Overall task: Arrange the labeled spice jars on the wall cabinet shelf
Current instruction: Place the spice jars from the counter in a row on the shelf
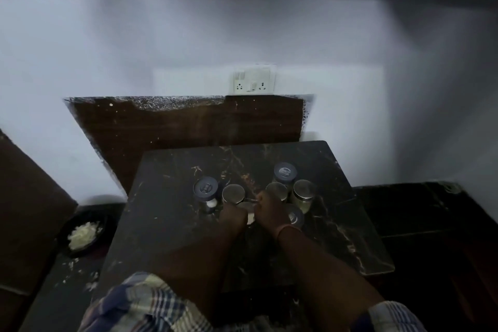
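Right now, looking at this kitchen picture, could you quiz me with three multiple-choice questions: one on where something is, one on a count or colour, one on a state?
1. Where do the spice jars stand?
A. on the dark marble table
B. on the wall cabinet shelf
C. on the floor

2. How many dark blue jar lids show?
A. none
B. three
C. six

3. What are the hands doing?
A. hanging at the sides
B. pressing the wall switch
C. meeting at one jar in the cluster

Answers:
1 A: every jar sits on the marble table.
2 B: blue lids show at left, at the back, and beside the right hand.
3 C: the left hand and right hand close round a middle jar.
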`<state>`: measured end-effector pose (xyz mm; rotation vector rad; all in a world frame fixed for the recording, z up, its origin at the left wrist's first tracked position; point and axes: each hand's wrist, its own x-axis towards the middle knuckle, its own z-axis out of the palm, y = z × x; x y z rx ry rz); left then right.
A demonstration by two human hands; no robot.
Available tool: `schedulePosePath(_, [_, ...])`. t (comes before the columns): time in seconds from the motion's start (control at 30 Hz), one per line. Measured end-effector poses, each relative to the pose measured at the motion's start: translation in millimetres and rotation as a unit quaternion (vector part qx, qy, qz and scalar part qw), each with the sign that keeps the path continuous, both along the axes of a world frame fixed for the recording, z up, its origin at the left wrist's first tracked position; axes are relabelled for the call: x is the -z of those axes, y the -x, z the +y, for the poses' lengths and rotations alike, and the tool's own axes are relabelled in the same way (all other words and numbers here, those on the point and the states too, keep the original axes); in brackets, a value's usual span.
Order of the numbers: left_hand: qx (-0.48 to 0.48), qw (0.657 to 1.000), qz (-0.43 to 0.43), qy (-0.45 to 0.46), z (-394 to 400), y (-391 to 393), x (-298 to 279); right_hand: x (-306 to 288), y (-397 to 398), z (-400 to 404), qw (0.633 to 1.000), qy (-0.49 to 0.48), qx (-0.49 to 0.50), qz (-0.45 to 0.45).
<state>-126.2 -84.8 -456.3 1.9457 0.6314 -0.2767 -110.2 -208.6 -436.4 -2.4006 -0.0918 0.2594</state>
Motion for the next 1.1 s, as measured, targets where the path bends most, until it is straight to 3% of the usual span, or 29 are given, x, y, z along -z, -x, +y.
schedulePosePath(0.17, [-0.046,0.999,0.023,-0.004,-5,-9,1,16,-20,-23,1.0,-0.007,-0.014,0.026])
schedulePosePath(0.3, [-0.068,0.997,0.033,-0.005,-8,-8,8,34,-29,-25,0.991,0.017,-0.118,0.056])
schedulePosePath(0.47, [-0.086,0.995,0.006,0.054,-17,-2,12,40,-33,-11,0.977,0.091,-0.188,0.03])
schedulePosePath(0.57, [-0.123,0.988,-0.009,0.088,-18,2,9,44,-36,-11,0.98,0.096,-0.171,0.035])
schedulePosePath(0.63, [-0.184,0.974,-0.015,0.128,-13,2,11,46,-38,-14,0.989,0.026,-0.13,0.063])
schedulePosePath(0.7, [-0.224,0.963,-0.024,0.151,-7,1,11,40,-40,-16,0.982,-0.123,-0.063,0.13])
schedulePosePath(0.83, [-0.251,0.93,-0.01,0.269,-8,0,-7,7,-56,-21,0.904,-0.39,0.026,0.172])
schedulePosePath(1.0, [-0.196,0.788,0.025,0.583,-5,-10,-43,-56,-76,-20,0.845,-0.513,-0.01,0.15])
schedulePosePath(1.1, [-0.15,0.76,-0.036,0.631,7,-15,-71,-81,-78,-13,0.825,-0.555,-0.011,0.109])
